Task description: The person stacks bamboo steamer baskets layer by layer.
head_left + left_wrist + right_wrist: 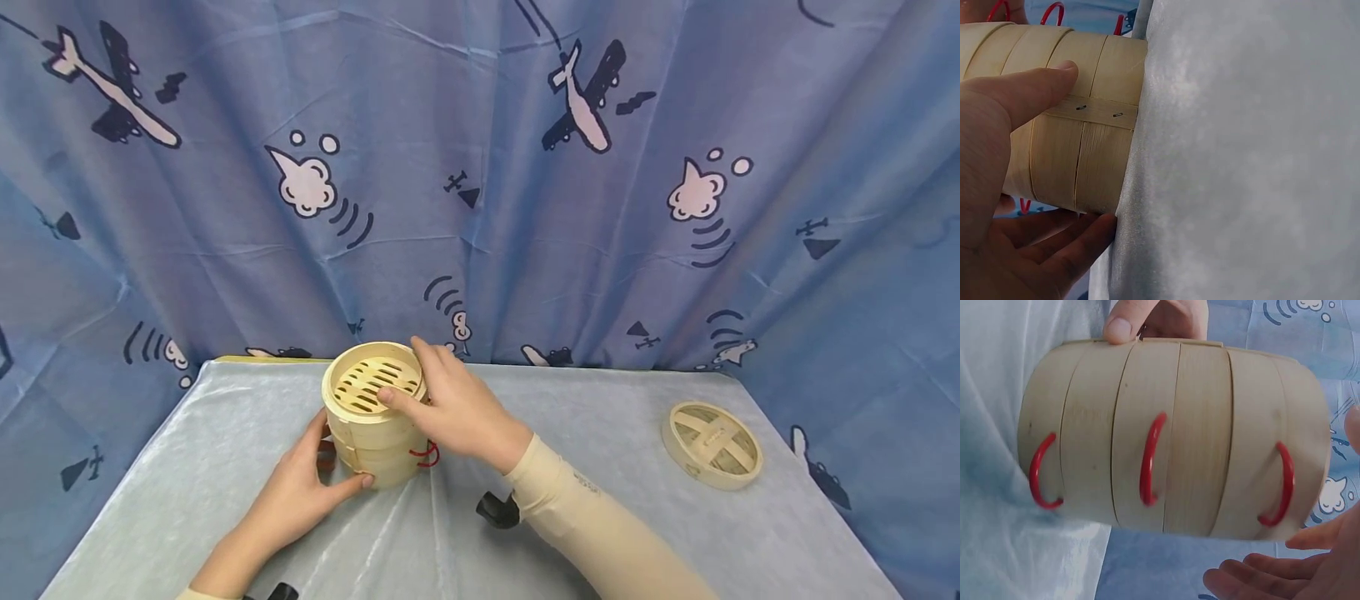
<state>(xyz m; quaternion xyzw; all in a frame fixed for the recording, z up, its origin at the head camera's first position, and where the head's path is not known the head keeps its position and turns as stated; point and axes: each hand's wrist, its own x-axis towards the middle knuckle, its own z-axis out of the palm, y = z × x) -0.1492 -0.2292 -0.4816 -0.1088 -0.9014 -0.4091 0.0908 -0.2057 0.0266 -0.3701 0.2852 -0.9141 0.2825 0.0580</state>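
A stack of three round bamboo steamer baskets [382,450] stands upright on the cloth-covered table, left of centre. Slatted holes show in the top basket's floor [375,385]. Each tier carries a red loop handle [1150,459] on its side. My left hand [296,487] holds the stack low down, thumb on the near wall and fingers around the left side; the left wrist view shows the thumb [1041,90] against the bamboo. At the top right rim is my right hand [457,404], its thumb over the opening. Its fingers [1272,575] look fairly straight in the right wrist view.
A round bamboo lid [712,446] with crossed strips lies at the table's right side. Pale blue-grey cloth covers the table [600,450]. Behind it hangs a blue curtain [420,250] printed with airplanes. Black wrist-camera parts [498,510] show near the right sleeve.
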